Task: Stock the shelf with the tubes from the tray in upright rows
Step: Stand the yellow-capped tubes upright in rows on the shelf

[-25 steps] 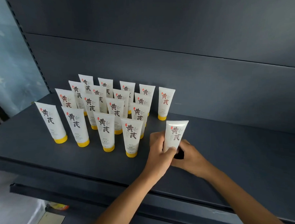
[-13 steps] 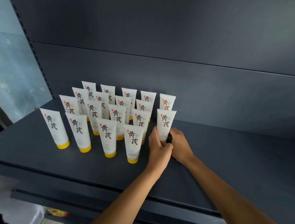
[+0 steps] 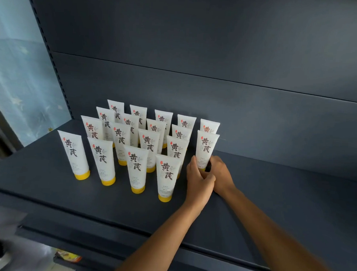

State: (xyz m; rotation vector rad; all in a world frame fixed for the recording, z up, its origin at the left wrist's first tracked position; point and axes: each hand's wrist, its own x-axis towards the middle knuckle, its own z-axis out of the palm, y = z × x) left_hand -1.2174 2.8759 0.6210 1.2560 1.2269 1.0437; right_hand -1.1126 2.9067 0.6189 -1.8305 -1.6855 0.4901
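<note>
The left hand (image 3: pixel 199 178) reaches in from below, forearm angled up and to the right, knuckles toward the camera. Its thumb stands up along the left side of the held tube (image 3: pixel 206 145) and its fingers curl in against the tube's lower end. The right hand (image 3: pixel 222 174) comes from the lower right on a long bare forearm. It lies low on the shelf (image 3: pixel 273 201), with its fingers wrapped round the same lower end from the right. Both hands clasp the base, and they touch each other in front of it, hiding the cap.

The held tube stands upright at the right end of the second row from the back, just in front of the last tube of the back row. It is a flat-topped, soft-looking white tube, wide at the crimped top and narrowing downward. It is printed with large dark brush characters and a small red seal.

To the left, the other tubes (image 3: pixel 135 164) of the same kind stand cap-down in four staggered rows, close together, each on a round glossy yellow cap (image 3: pixel 164 198).

The shelf is a matte, dark blue-grey board with a plain front lip. The back panel (image 3: pixel 218 45) behind it has the same dull finish and is crossed by horizontal seams. A slotted upright (image 3: pixel 44 43) runs along the left edge, and beyond it is a pale blue mottled wall (image 3: pixel 17 66).
</note>
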